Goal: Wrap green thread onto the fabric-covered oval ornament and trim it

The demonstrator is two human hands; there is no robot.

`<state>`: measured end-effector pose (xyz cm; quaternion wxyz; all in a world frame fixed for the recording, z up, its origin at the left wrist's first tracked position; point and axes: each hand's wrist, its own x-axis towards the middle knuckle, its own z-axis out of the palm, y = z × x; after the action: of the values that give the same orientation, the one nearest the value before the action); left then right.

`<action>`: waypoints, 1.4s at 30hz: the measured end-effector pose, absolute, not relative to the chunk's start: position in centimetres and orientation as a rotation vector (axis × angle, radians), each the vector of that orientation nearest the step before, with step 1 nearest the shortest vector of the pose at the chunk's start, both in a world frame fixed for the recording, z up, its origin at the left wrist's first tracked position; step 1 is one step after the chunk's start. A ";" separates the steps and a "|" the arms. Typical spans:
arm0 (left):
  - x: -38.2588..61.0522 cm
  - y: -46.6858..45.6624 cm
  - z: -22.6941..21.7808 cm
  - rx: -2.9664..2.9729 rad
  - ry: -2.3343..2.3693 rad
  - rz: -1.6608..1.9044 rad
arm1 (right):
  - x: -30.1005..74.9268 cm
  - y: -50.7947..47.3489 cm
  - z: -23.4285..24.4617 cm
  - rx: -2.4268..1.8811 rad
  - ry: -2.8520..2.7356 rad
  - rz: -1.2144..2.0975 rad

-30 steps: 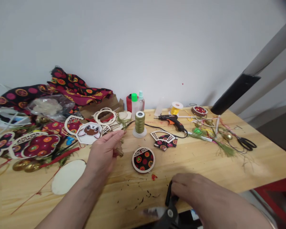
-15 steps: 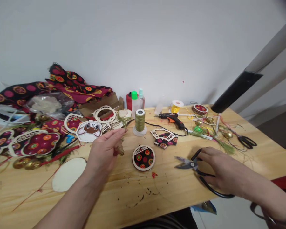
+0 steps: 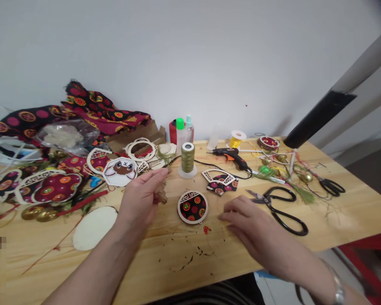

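My left hand (image 3: 142,195) is closed in a pinch left of the spool; a small tan-gold thing peeks out below its fingers, mostly hidden. My right hand (image 3: 247,226) hovers low over the table with fingers apart and nothing in them. Just behind it the black-handled scissors (image 3: 273,203) lie with blades slightly apart. Between the hands rests a round wooden-framed ornament (image 3: 193,207) backed with dark patterned fabric. A small red fabric scrap (image 3: 207,230) lies below it. The olive thread spool (image 3: 187,159) stands upright behind.
A fan-shaped frame on fabric (image 3: 220,182) lies near a glue gun (image 3: 231,156) and its cord. Patterned cloth (image 3: 104,103), wooden frames and gold bells crowd the left. Bottles (image 3: 180,133) stand by the wall. Tassels, bells and a second pair of scissors (image 3: 332,186) are at right.
My right hand has let go of the black-handled scissors and moved left toward the round ornament. The scissors now lie on the table. My left hand keeps its pinch, almost unmoved.
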<state>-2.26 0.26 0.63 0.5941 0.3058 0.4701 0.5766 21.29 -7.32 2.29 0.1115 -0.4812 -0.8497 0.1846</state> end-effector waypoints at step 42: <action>-2.3 0.4 -0.1 0.698 1.112 1.261 | 14.3 1.9 4.4 -1.081 -1.208 1.493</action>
<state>-2.34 0.37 -0.08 0.6138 0.3026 0.4823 0.5469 14.28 1.89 4.39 0.4517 -0.4375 -0.4890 0.6045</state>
